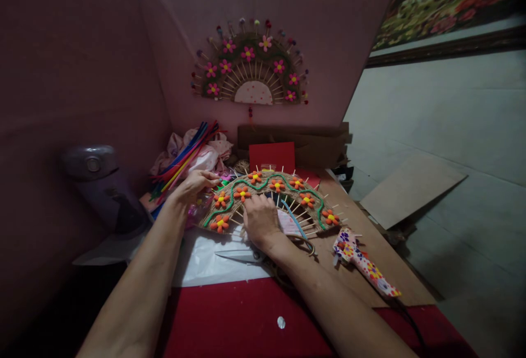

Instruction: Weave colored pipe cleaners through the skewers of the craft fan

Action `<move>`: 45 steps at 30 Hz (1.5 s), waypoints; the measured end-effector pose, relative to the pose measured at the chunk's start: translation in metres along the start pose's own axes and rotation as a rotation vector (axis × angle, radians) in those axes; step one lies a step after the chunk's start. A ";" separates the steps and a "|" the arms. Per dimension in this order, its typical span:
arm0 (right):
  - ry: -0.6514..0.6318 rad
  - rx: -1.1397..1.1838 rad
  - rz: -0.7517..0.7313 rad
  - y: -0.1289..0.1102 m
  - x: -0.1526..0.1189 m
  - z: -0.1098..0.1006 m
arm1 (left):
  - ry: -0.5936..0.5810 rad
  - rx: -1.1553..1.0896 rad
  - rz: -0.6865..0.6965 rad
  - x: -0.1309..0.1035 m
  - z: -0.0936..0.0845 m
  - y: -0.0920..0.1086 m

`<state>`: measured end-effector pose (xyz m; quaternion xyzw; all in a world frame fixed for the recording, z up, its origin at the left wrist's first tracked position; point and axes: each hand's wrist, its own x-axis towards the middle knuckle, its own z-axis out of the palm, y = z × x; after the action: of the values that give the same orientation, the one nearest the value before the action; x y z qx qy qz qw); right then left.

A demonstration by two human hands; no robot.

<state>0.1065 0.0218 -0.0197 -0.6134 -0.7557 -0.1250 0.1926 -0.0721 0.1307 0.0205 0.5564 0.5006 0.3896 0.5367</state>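
A half-round decorative fan (269, 182) lies tilted on the table, with thin sticks, a twine-wrapped band, orange felt-like flowers and a wavy green cord. My right hand (261, 218) is closed over the inner edge of its band, left of the middle. At the fan's upper left edge is my left hand (199, 183), its fingers drawn together beside a green piece; what they pinch is too small to make out. Scissors (240, 256) with dark handles lie below my right hand, partly hidden by the wrist. A light blue strip (293, 218) crosses the fan's sticks.
Right of the fan lies a flower-patterned glue gun (364, 265) with a cord. Colourful pipe cleaners (184, 163) and crumpled cloth are piled behind, near a red box (272, 156). A purple bottle (104, 188) stands left. Another fan (250, 67) hangs on the pink board.
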 end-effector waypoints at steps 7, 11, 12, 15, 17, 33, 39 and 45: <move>-0.015 -0.010 -0.003 0.000 0.000 0.000 | -0.006 0.002 0.010 0.004 -0.002 -0.003; -0.026 -0.019 -0.007 0.000 0.000 0.000 | -0.007 -0.001 0.006 0.004 -0.003 -0.004; -0.028 -0.021 -0.006 0.000 0.000 0.000 | -0.007 -0.001 0.005 0.004 -0.003 -0.004; -0.024 -0.022 -0.004 -0.001 0.000 0.000 | -0.004 0.003 0.001 0.003 -0.002 -0.004; -0.019 -0.017 -0.005 -0.001 0.000 0.000 | -0.001 0.005 -0.001 0.002 -0.002 -0.003; -0.003 -0.003 -0.009 0.000 0.000 0.002 | -0.003 0.000 0.002 0.002 -0.001 -0.003; -0.004 -0.004 -0.004 -0.001 0.000 0.001 | -0.004 0.004 -0.005 0.003 -0.002 -0.003; -0.003 0.002 -0.005 -0.001 0.000 0.002 | 0.009 -0.003 -0.004 0.001 0.000 -0.002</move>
<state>0.1057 0.0226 -0.0214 -0.6113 -0.7578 -0.1239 0.1916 -0.0724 0.1316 0.0187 0.5528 0.5038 0.3916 0.5360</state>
